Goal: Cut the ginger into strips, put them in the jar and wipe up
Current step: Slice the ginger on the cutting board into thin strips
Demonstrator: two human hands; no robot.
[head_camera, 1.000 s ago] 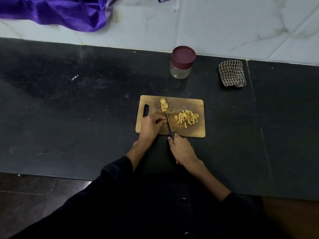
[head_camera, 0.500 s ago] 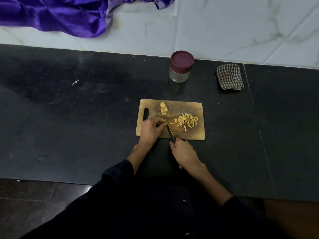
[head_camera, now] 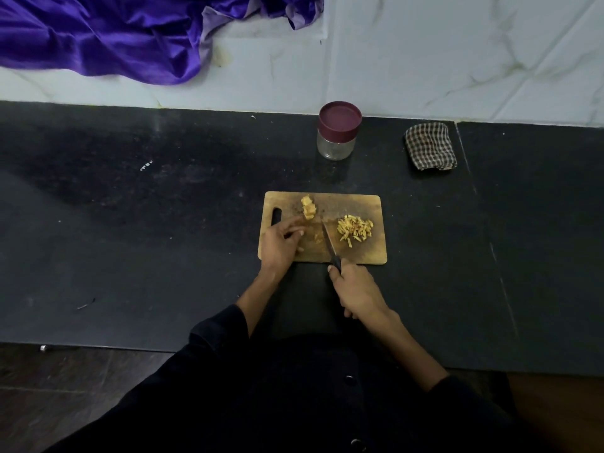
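Left hand has pulled left off the ginger bits, fingers loosely spread. Right hand grips the knife mid-frame, strips piled to its right.

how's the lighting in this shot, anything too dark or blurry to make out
Head view: dim and grainy overall; the black counter swallows detail, with a faint sheen near the jar. The dark sleeves merge into shadow at the bottom. The ginger strips and knife stay readable, though soft. Wide-angle bending shows at the counter's edges.
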